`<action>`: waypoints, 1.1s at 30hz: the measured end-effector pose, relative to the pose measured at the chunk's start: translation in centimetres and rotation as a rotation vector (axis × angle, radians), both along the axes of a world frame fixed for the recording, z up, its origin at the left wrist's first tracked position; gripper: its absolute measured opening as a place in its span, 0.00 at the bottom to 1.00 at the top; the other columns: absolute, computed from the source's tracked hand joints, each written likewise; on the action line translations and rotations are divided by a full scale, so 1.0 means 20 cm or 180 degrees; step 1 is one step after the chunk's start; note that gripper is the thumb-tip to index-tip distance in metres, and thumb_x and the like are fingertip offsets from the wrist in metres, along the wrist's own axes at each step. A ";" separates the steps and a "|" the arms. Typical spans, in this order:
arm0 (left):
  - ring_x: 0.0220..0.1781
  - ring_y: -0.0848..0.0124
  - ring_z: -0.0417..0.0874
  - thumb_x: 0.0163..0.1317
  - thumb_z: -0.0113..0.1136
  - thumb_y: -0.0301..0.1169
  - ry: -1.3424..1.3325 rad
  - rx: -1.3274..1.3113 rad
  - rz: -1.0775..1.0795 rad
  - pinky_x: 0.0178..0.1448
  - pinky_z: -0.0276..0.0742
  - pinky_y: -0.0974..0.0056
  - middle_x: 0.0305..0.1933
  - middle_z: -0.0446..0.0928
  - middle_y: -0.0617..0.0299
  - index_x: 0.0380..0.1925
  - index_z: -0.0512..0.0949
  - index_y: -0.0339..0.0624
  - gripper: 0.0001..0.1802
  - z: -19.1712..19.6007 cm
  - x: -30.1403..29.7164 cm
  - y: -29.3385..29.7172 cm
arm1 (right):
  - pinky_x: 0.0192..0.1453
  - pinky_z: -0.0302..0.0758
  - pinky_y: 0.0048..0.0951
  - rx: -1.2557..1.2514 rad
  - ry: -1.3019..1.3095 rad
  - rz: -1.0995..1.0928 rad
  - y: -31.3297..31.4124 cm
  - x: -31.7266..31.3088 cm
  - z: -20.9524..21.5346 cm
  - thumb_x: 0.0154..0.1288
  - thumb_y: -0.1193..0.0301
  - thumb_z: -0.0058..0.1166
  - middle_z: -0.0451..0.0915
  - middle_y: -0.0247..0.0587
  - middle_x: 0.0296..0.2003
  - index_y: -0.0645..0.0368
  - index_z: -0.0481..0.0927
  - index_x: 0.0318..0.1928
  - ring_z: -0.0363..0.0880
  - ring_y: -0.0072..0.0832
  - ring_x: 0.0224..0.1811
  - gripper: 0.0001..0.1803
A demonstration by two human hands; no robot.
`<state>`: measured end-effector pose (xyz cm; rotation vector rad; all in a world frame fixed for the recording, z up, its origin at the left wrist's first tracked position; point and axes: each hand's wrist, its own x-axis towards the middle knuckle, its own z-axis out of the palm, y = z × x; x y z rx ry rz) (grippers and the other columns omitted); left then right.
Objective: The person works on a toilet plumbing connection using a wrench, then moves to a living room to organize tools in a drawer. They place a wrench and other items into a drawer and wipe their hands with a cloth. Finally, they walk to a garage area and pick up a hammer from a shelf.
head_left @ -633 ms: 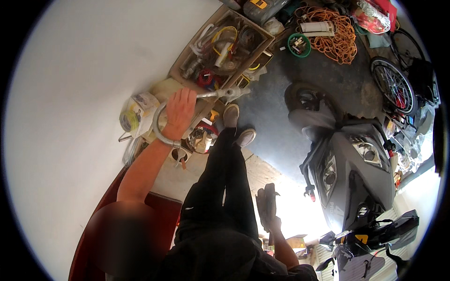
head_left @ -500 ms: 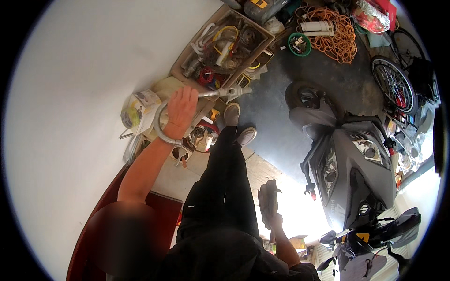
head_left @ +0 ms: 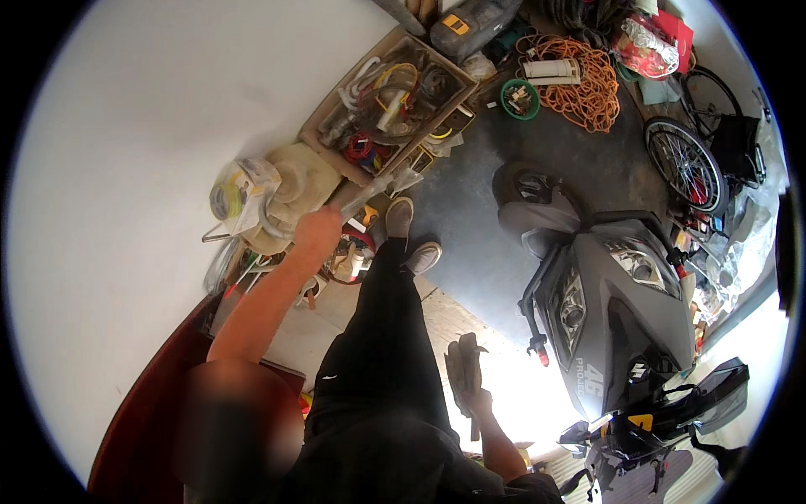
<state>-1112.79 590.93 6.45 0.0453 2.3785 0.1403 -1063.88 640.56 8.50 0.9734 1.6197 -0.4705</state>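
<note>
My left hand (head_left: 319, 232) is wrapped round a curved silver tap-like metal pipe (head_left: 363, 198), blurred by motion. Its bulky fitting points toward the long box of parts, while the bent end curls behind my hand, over a pale plastic container (head_left: 298, 181). Lower, beside my leg, my right hand (head_left: 481, 402) is closed round a dull brown-grey, flat-sided object (head_left: 463, 367). A narrow end of that object sticks out below the hand; its exact kind is unclear.
A long box (head_left: 334, 139) of hoses and fittings lies by the wall. A grey motorbike (head_left: 621, 311) stands at right. Farther off are a green basket (head_left: 520, 100), orange rope (head_left: 592, 88) and a wheelchair (head_left: 684, 164). Loose tools and a bin (head_left: 351, 259) crowd my left foot.
My left hand has lowered and turned the metal pipe, drawing it slightly nearer. My right hand keeps its hold on the brown-grey object. The whole view has shifted a little.
</note>
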 end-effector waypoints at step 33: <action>0.55 0.40 0.81 0.65 0.60 0.36 0.0073 0.1030 0.2345 0.58 0.77 0.43 0.51 0.81 0.37 0.57 0.77 0.37 0.23 -0.26 0.87 -0.16 | 0.47 0.83 0.46 0.0019 0.0013 0.1134 0.00 -0.39 0.12 0.53 0.49 0.74 0.86 0.61 0.37 0.74 0.84 0.41 0.88 0.52 0.42 0.35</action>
